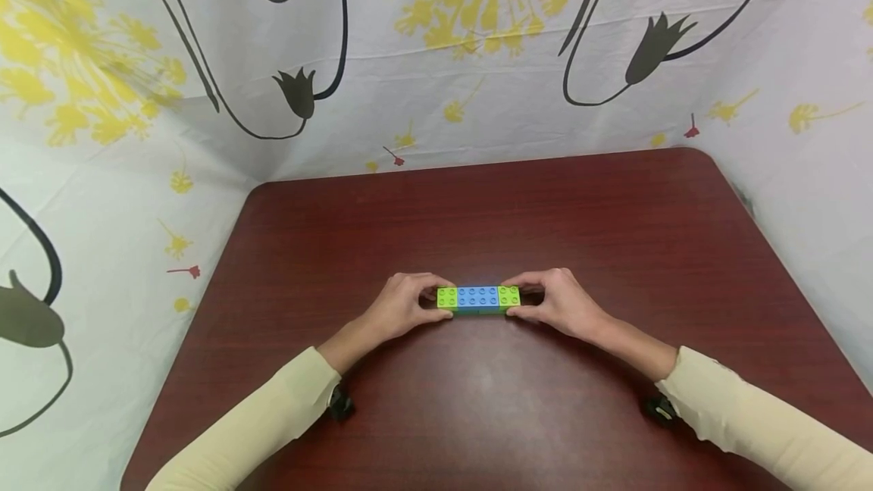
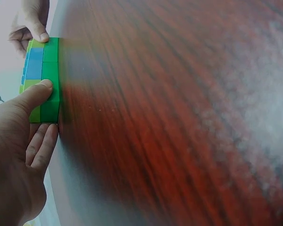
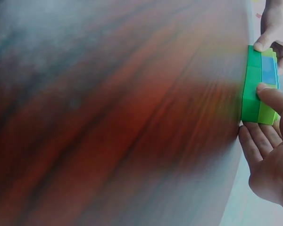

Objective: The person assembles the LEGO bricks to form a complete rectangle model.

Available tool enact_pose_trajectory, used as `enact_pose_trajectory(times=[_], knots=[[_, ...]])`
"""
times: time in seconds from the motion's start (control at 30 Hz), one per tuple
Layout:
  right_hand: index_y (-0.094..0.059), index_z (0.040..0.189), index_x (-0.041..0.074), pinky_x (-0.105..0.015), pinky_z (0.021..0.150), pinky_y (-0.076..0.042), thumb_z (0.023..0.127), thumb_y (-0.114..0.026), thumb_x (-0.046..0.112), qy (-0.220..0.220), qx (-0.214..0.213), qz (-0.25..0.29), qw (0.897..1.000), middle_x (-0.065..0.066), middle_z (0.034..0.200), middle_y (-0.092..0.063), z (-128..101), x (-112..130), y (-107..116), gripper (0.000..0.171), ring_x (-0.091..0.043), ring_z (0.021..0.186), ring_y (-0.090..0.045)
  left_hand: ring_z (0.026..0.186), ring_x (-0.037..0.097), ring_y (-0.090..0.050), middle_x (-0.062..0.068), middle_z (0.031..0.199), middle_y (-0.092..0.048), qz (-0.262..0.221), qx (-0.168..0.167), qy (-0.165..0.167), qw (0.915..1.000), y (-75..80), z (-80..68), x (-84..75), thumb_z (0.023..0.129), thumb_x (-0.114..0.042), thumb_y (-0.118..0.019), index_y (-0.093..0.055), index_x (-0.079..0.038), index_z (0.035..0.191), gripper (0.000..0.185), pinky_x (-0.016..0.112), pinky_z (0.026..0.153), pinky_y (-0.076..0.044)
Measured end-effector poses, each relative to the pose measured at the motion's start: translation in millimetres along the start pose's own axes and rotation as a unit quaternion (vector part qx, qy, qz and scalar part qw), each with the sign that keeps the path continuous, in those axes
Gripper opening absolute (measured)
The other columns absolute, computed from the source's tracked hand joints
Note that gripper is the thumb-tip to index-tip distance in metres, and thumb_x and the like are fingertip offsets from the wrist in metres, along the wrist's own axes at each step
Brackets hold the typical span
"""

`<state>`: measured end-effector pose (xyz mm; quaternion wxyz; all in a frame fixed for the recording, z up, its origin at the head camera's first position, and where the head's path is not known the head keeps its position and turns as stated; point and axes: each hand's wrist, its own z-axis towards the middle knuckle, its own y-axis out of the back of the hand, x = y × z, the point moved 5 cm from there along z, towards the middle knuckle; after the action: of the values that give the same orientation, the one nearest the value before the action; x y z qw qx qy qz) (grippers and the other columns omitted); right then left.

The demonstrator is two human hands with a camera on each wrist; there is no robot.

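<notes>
A short bar of toy bricks [image 1: 479, 299] lies on the dark red table [image 1: 477, 415]: a lime brick at each end, a blue one between, on a darker green lower layer. My left hand [image 1: 402, 308] pinches its left end, thumb on the near side, fingers behind. My right hand [image 1: 555, 301] pinches the right end the same way. In the left wrist view the brick bar [image 2: 43, 77] shows its green side, my left thumb [image 2: 33, 96] pressed on it. In the right wrist view the brick bar [image 3: 258, 84] is held by my right thumb [image 3: 276, 99], with the other hand at its far end.
White cloth walls [image 1: 436, 59] printed with yellow flowers and black stems enclose the table on the left, back and right. The tabletop carries nothing but the brick bar. Cream sleeves [image 1: 771, 423] cover both forearms.
</notes>
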<state>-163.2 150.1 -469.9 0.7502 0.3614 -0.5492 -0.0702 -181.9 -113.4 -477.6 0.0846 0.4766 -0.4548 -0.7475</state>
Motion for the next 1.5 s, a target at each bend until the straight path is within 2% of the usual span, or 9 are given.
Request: enact_pose_trajectory(times=[0.2, 0.5, 0.77, 1.0, 1.17, 1.5], knots=[[-0.08, 0.12, 0.011, -0.035, 0.082, -0.062, 0.082, -0.094, 0.011, 0.0, 0.0, -0.019, 1.0, -0.003, 0.109, -0.079, 0.9, 1.0, -1.2, 0.041, -0.015, 0.1, -0.076, 0.089, 0.003, -0.072, -0.003, 0.106, -0.078, 0.012, -0.004, -0.006, 0.9999, -0.3, 0.5, -1.4, 0.084, -0.024, -0.094, -0.078, -0.014, 0.12, 0.041, 0.021, 0.078, -0.059], [-0.079, 0.121, 0.011, -0.036, 0.082, -0.062, 0.083, -0.094, 0.012, -0.006, -0.003, -0.032, 0.999, -0.002, 0.109, -0.079, 0.0, 0.7, -4.5, 0.041, -0.016, 0.1, -0.076, 0.089, 0.005, -0.072, -0.004, 0.105, -0.077, 0.038, -0.01, 0.01, 0.9992, -1.7, -2.1, -6.4, 0.084, -0.023, -0.094, -0.077, -0.013, 0.12, 0.041, 0.021, 0.078, -0.058], [-0.077, 0.124, 0.011, -0.038, 0.084, -0.062, 0.084, -0.094, 0.017, -0.006, 0.006, -0.042, 0.999, -0.002, 0.112, -0.078, -0.8, 2.1, -4.7, 0.044, -0.016, 0.101, -0.075, 0.098, 0.007, -0.07, -0.003, 0.116, -0.073, 0.067, -0.004, 0.03, 0.9973, -6.3, -7.9, -11.9, 0.09, -0.029, -0.089, -0.072, -0.013, 0.126, 0.043, 0.025, 0.084, -0.059], [-0.071, 0.136, 0.007, -0.044, 0.09, -0.061, 0.082, -0.095, 0.026, 0.007, 0.025, -0.043, 0.999, -0.007, 0.127, -0.075, -0.7, 3.2, -1.3, 0.062, -0.02, 0.11, -0.073, 0.104, 0.01, -0.069, 0.0, 0.126, -0.071, 0.051, 0.011, 0.027, 0.9983, -1.6, -11.2, -13.5, 0.088, -0.036, -0.09, -0.066, -0.013, 0.138, 0.06, 0.029, 0.089, -0.059], [-0.07, 0.138, 0.006, -0.046, 0.093, -0.06, 0.084, -0.094, 0.022, 0.01, 0.022, -0.024, 0.999, -0.007, 0.13, -0.074, -5.2, 2.6, 2.3, 0.062, -0.023, 0.115, -0.073, 0.109, 0.014, -0.07, 0.001, 0.131, -0.07, 0.032, 0.012, 0.017, 0.9993, 4.6, -15.3, -14.2, 0.086, -0.034, -0.092, -0.063, -0.012, 0.142, 0.067, 0.032, 0.093, -0.059], [-0.072, 0.136, 0.005, -0.046, 0.09, -0.061, 0.09, -0.089, 0.019, 0.007, 0.0, -0.014, 1.0, -0.008, 0.127, -0.075, -12.9, 3.9, 7.0, 0.051, -0.024, 0.114, -0.074, 0.107, 0.009, -0.072, -0.002, 0.13, -0.074, 0.035, -0.012, 0.034, 0.9987, 8.3, -26.6, -14.2, 0.095, -0.034, -0.084, -0.07, -0.016, 0.138, 0.049, 0.033, 0.093, -0.059]])
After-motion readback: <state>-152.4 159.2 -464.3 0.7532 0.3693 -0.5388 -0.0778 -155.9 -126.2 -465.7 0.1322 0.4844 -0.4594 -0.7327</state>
